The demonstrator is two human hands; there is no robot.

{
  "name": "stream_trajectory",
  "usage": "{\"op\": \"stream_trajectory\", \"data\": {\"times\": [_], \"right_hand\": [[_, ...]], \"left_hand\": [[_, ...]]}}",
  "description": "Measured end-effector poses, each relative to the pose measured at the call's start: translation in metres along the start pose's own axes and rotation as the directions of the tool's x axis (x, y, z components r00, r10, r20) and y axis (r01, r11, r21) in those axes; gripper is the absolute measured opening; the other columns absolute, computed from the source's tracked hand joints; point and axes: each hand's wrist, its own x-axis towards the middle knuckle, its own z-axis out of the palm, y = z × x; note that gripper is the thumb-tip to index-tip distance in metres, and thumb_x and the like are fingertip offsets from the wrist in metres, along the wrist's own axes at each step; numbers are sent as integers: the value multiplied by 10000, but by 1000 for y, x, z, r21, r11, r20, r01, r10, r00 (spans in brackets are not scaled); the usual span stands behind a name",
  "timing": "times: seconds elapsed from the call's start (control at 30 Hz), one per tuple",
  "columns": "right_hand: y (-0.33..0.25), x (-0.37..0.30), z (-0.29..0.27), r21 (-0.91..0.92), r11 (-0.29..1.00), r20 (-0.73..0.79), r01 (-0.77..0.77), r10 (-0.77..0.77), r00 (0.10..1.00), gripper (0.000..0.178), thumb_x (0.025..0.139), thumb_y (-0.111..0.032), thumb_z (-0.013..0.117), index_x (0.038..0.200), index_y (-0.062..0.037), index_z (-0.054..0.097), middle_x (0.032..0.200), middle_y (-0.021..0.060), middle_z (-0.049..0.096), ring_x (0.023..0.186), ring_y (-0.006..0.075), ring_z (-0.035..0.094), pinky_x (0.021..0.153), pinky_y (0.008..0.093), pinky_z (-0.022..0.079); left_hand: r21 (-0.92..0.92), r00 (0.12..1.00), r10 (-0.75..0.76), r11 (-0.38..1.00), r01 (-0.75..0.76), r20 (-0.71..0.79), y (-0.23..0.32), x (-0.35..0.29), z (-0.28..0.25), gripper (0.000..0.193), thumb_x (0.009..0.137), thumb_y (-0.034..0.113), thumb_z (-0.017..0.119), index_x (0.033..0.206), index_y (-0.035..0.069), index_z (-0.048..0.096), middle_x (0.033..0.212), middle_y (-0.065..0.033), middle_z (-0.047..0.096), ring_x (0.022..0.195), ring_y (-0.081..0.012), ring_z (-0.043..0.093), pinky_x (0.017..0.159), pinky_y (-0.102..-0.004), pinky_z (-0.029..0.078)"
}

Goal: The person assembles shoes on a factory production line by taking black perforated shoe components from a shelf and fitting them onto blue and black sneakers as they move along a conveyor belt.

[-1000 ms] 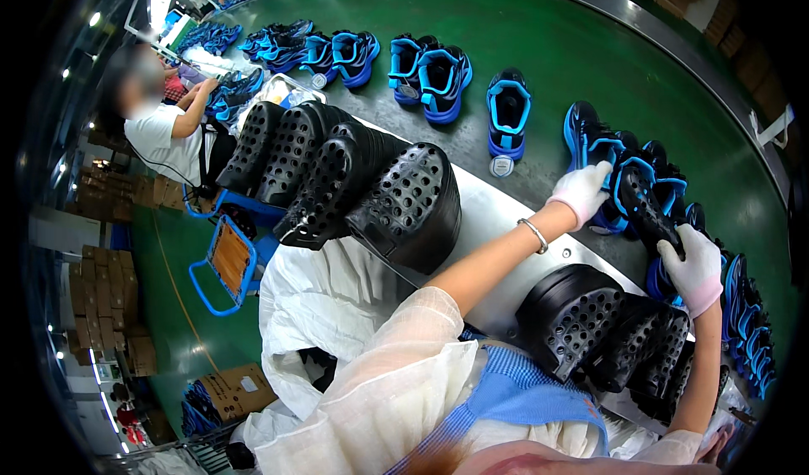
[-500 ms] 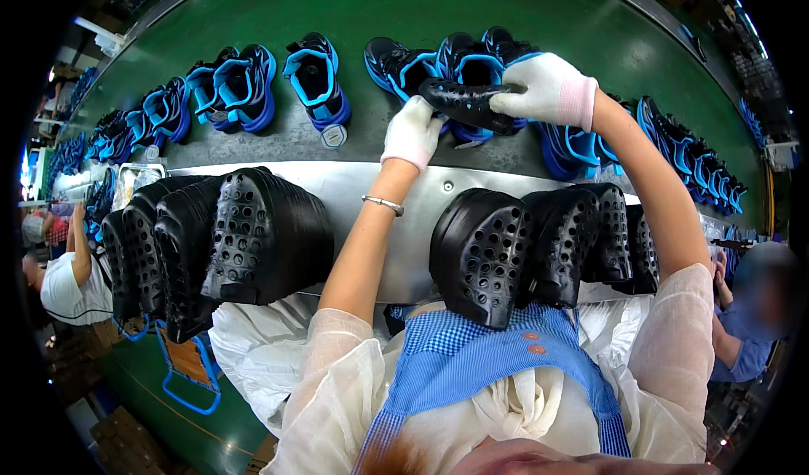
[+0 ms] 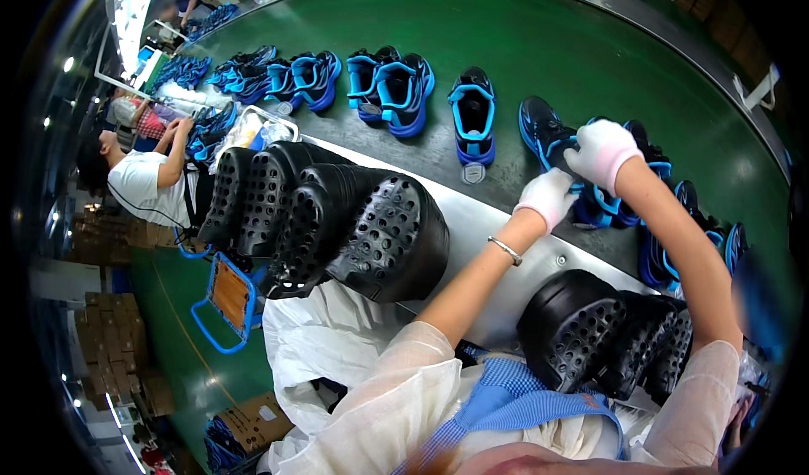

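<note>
Both my hands wear white gloves with pink cuffs. They meet over a black-and-blue sneaker on the green-topped work line. My left hand is closed near the heel end, its fingertips by a bright blue edge of the shoe. Just beyond it, my right hand has its fingers curled down over the shoe opening; what lies under them is hidden. More black-and-blue sneakers stand close beside and partly behind my right hand. Nearer my body lie stacked black perforated shoe-shaped pieces, a left group and a right group.
A single sneaker and a pair stand further left along the green surface. A metal ledge runs along the near side. At the left are a seated person, a blue-framed stool and cartons.
The view has swung left. The black perforated piece, previously between my hands, is no longer visible. My hands have come closer together over the sneaker.
</note>
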Motion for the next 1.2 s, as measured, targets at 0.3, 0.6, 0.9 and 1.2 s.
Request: {"op": "stream_trajectory", "data": {"times": [0.3, 0.6, 0.9, 1.2], "right_hand": [[-2, 47, 73, 35, 999, -34, -11, 12, 999, 225, 814, -148, 513, 912, -63, 697, 965, 179, 663, 910, 310, 648, 799, 406, 522], [-16, 61, 46, -199, 974, 239, 109, -60, 969, 249, 772, -153, 585, 983, -88, 700, 1026, 136, 669, 952, 286, 648, 799, 382, 526], [-28, 75, 68, -74, 992, 0, -100, 100, 995, 234, 834, -150, 540, 998, -70, 686, 1017, 144, 666, 944, 296, 645, 787, 387, 528], [-24, 50, 39, -207, 971, 140, 119, -91, 986, 224, 796, -106, 563, 975, -81, 695, 993, 129, 679, 931, 270, 658, 765, 397, 536]], "left_hand": [[115, 968, -143, 986, 121, 208, -15, 33, 5, 395, 754, 412, 602, 981, 98, 677, 1010, -173, 651, 939, -362, 609, 805, -409, 494], [198, 974, -159, 972, 126, 163, -10, 25, -6, 320, 759, 373, 630, 948, 121, 687, 993, -143, 658, 917, -327, 621, 823, -409, 502], [196, 954, -256, 955, 223, 158, -10, 23, -7, 360, 787, 409, 639, 935, 85, 689, 948, -153, 667, 862, -338, 636, 785, -404, 514], [173, 963, -236, 962, 212, 132, -5, 22, -21, 403, 789, 462, 583, 938, 104, 693, 986, -171, 654, 934, -354, 612, 803, -425, 495]]}}
